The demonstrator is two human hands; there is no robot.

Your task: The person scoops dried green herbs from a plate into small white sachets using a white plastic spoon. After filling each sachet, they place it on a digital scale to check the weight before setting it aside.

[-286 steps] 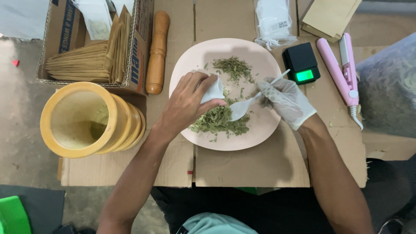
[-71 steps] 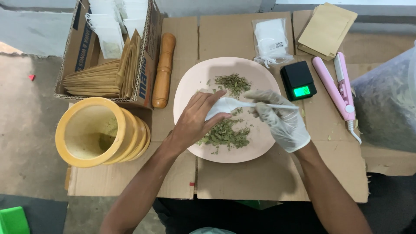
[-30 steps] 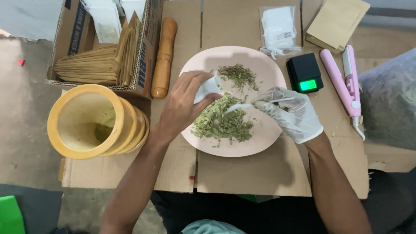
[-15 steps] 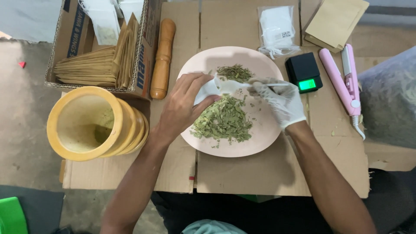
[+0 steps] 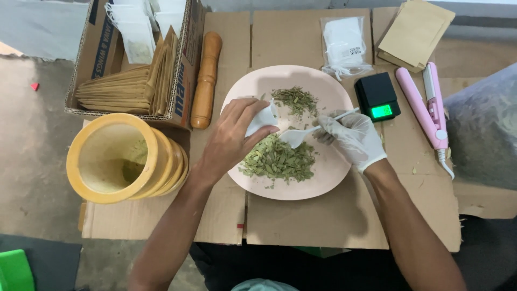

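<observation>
Spoon (image 5: 301,133) in the gloved right hand (image 5: 353,139) is pointing its bowl left at the small white bag (image 5: 262,117) the bare left hand (image 5: 231,141) is pinching just beside it; leaves (image 5: 279,160) are lying nearer on the plate (image 5: 328,186).

From my feed, the small white bag (image 5: 262,119) is mostly covered by the left hand (image 5: 231,141). At twelve o'clock the cardboard box (image 5: 97,54) runs off the top edge. At three o'clock a grey sack (image 5: 482,134) is cut off. At seven o'clock a green object (image 5: 13,269) is clipped.
</observation>
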